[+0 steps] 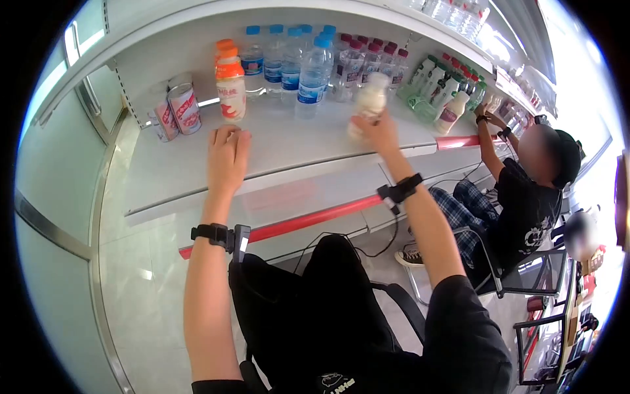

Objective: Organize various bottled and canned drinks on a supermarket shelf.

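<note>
A cream bottle (372, 98) is gripped in the right hand (379, 133), its fingers closed around the lower part, in front of the maroon-capped bottles (371, 65); whether the shelf (289, 152) is touched by its base cannot be told. The left hand (228, 154) is rested on the shelf, its fingers loosely bent with nothing seen in them, just before the orange-capped bottles (231, 95), beside which cans (185, 108) are placed.
</note>
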Tool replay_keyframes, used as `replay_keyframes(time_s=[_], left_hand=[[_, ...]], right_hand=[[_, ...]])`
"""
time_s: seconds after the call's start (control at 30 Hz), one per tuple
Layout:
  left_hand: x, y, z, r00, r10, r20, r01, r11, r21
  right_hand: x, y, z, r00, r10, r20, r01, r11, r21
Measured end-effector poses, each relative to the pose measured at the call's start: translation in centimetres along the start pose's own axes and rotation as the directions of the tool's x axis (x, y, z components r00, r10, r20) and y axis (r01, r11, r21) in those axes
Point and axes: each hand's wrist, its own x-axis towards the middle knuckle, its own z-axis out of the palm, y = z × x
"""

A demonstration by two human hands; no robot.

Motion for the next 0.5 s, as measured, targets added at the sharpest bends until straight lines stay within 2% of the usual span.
replay_keyframes(time_s=[0.07,0.13,0.17,0.27,0.33,0.43,0.5], left_hand=[[0.0,-0.2,-0.4,0.999,-0.032,-0.016,0.032,0.999,0.005],[-0.2,-0.5,-0.2,1.0,-0.001,-0.01,0.001,0.999,0.037],[-0.1,-0.5,-0.3,1.0,-0.006,-0.012,0.006,0.999,0.049],[-0.1,-0.2,-0.4,1.0,-0.01,-0.013,0.01,0.999,0.051],[-0.2,-0.1,-0.4,1.0,-0.017,-0.017,0.017,0.999,0.033],[-0.2,-0.3,-0.4,0.999,-0.031,-0.014,0.031,0.999,0.012],[-0.1,-0.2,-0.3,0.999,-0.042,-0.011,0.043,0.999,0.012]], right_hand=[[3.0,5.9,-3.3,1.0,-0.021,0.011,0.021,1.0,0.022],[4.2,8.9,-6.6,0.995,0.041,-0.088,-0.038,0.999,0.039],[4.8,10.2,-8.2,0.996,0.039,-0.079,-0.035,0.998,0.048],[7.2,14.4,-13.1,0.985,-0.096,-0.144,0.053,0.959,-0.278],[9.1,19.3,-15.0,0.896,-0.048,-0.442,-0.195,0.851,-0.488],[9.2,18.5,-16.3,0.864,0.109,-0.492,-0.392,0.757,-0.522],[9.6,18.6,-16.6,0.872,0.141,-0.469,-0.41,0.736,-0.539]])
